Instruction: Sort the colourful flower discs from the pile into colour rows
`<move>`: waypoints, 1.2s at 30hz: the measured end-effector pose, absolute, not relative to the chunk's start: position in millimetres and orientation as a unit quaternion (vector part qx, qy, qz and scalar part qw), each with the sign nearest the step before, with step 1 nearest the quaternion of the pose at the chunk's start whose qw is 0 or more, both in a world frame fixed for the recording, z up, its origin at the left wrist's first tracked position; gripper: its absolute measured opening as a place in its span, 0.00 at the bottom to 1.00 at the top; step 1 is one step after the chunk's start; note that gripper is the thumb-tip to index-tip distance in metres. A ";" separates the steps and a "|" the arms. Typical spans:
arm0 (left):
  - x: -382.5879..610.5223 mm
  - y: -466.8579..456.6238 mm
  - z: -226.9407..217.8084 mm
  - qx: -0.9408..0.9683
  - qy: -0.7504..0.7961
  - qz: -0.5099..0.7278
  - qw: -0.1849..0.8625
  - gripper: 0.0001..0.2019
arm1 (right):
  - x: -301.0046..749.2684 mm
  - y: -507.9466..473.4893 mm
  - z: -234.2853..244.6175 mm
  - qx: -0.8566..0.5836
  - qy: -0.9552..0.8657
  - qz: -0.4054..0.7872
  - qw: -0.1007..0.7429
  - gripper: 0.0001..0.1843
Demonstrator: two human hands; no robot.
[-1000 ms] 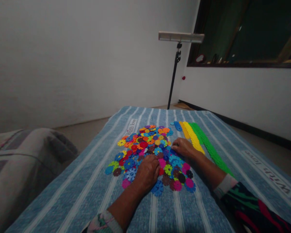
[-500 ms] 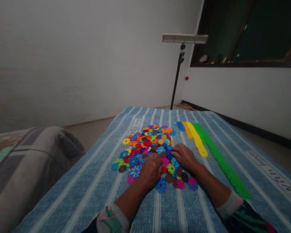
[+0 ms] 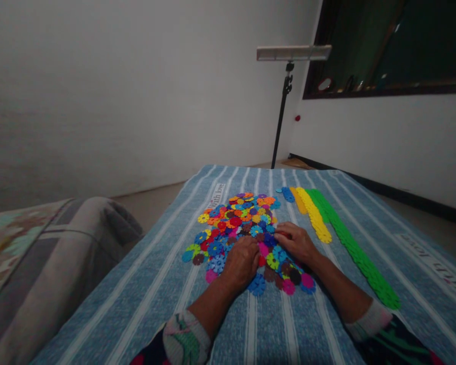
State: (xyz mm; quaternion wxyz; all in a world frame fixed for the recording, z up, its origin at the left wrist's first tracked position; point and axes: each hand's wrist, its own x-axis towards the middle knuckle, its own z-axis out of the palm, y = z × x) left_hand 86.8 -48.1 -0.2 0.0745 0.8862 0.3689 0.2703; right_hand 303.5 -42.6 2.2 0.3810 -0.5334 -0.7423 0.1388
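A loose heap of colourful notched plastic discs lies on the striped cloth. Over the near middle of the heap rests my left hand, its fingers curled inward; the fingertips and whatever they hold are hidden. At the heap's right side my right hand is closed, with a red disc showing between thumb and fingers. To the right, overlapping discs are laid in rows by colour: a long green row, a yellow row, a short orange row and a few blue discs.
Blue-and-white striped cloth covers the table. A grey blanket-covered surface stands to the left. Beyond the far edge rises a black stand with a flat light panel, near the white wall and a dark window.
The red disc now shows in my right hand, which has lifted slightly. My left hand stays over the heap. The whole view has shifted a little.
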 end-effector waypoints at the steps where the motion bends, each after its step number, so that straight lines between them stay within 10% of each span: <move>1: 86.7 -47.5 -0.4 0.885 0.369 0.275 0.074 0.09 | 303.8 -43.1 2.0 -0.532 -0.744 0.137 0.380 0.09; 36: 108.7 -17.1 20.1 0.849 0.514 0.114 -0.054 0.11 | 306.9 -33.7 -13.1 -0.516 -0.774 0.098 0.352 0.09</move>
